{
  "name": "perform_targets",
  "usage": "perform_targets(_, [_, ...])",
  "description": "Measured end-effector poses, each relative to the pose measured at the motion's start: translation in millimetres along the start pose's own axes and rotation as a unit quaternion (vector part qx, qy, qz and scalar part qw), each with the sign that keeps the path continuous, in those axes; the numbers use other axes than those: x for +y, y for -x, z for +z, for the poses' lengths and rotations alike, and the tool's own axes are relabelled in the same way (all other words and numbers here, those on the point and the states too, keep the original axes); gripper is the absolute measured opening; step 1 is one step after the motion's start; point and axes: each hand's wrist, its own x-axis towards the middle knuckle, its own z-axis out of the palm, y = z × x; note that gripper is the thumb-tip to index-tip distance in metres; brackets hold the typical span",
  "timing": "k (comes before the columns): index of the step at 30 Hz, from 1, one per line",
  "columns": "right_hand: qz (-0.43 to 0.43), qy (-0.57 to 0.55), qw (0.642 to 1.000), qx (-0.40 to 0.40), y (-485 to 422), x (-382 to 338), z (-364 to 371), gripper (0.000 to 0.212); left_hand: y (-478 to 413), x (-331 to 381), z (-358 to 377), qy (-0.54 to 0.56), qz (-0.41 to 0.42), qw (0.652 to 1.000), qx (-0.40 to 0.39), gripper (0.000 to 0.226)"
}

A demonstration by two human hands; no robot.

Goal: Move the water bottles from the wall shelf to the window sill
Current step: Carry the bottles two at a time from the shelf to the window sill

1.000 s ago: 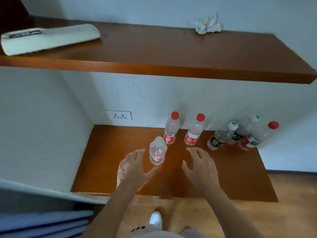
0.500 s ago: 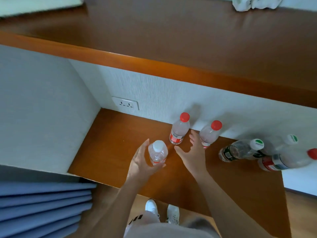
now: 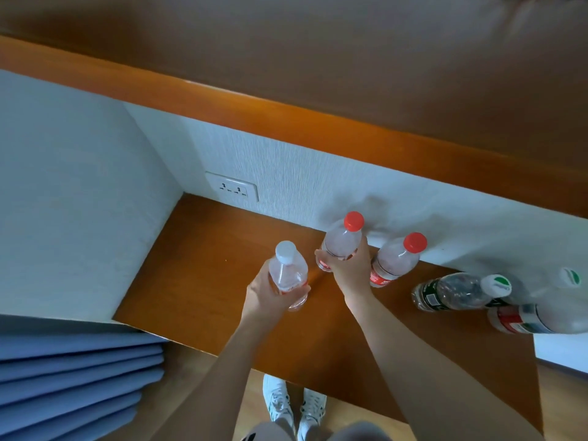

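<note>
Fingers (image 3: 296,289) of the left hand (image 3: 270,294) curl round the white-cap bottle (image 3: 288,272), right of the socket (image 3: 231,190) and nearer the person. Those of the right hand (image 3: 348,268) clamp a red-cap bottle (image 3: 342,241) further right of the socket, by the wall. Whether either bottle has left the shelf (image 3: 197,265) I cannot tell. One risk, as I judge it: on lifting, the right wrist could knock the second red-cap bottle (image 3: 397,259) just beside it, toppling it toward the green-cap bottle (image 3: 458,291) beyond. Both forearms reach forward and down, converging on the bottles.
</note>
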Motion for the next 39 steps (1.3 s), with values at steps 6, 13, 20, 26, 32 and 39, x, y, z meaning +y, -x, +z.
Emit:
perform_targets(6, [-0.010,0.017,1.000,-0.025,-2.4,-3.7,3.4,0.076,-8.6,13.0,-17.3,0.018,-0.028,0.999,-0.018,0.082])
perform_targets(13, [-0.054,-0.026,0.998,-0.018,24.6,-39.0,-3.7,0.083,-9.4,48.6,-50.5,0.072,-0.006,0.997,0.001,0.077])
perform_targets(20, [-0.030,-0.065,0.995,-0.064,58.3,-81.7,-27.0,0.077,14.3,93.3,-71.8,0.126,0.001,0.991,0.042,0.069])
perform_targets(26, [-0.025,-0.078,0.991,-0.109,77.9,-101.3,-35.8,0.068,36.1,106.7,-88.8,0.160,-0.018,0.985,0.067,0.062])
perform_targets(32, [-0.047,-0.086,0.975,-0.202,101.1,-119.7,-8.0,0.058,58.4,95.8,-129.7,0.166,-0.021,0.978,0.126,0.060])
perform_targets(39, [-0.097,-0.113,0.929,-0.339,144.3,-142.4,53.0,0.068,119.9,81.5,-180.4,0.197,-0.054,0.938,0.280,0.054])
